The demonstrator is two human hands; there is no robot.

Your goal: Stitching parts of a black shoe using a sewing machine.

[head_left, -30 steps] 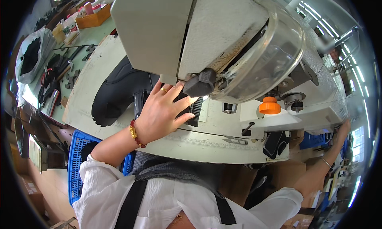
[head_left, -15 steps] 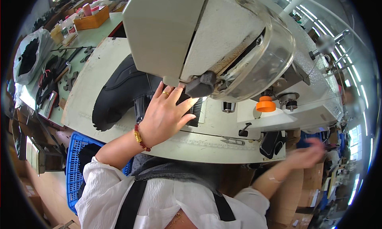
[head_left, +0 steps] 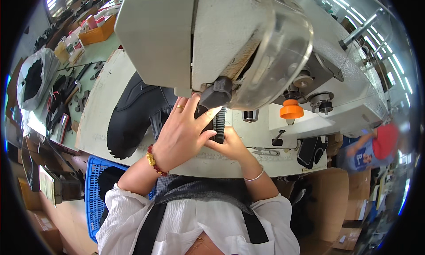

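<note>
A black boot upper (head_left: 135, 111) with a notched edge lies on the pale work table, partly under the head of a sewing machine (head_left: 155, 42). My left hand (head_left: 179, 129) rests flat on it, fingers stretched toward the needle area and thumb spread aside. At the near end of the upper, my right hand (head_left: 232, 144) pinches the edge beside a black ribbed strip (head_left: 219, 124); some of its fingers are hidden. A dark grey block (head_left: 217, 93) on the machine and my left fingers hide the stitching spot.
A blue plastic basket (head_left: 95, 197) stands at the lower left. Small scissors-like snips (head_left: 265, 152) and black pieces (head_left: 308, 152) lie on the table at right. Hand tools (head_left: 66, 89) cover the left bench. An orange knob (head_left: 291, 109) hangs under the machine arm. Another person (head_left: 369, 148) is at far right.
My right hand has come from the right, off the table, to the ribbed strip and gripped the edge there. My left hand stays on the upper. A person has appeared at far right.
</note>
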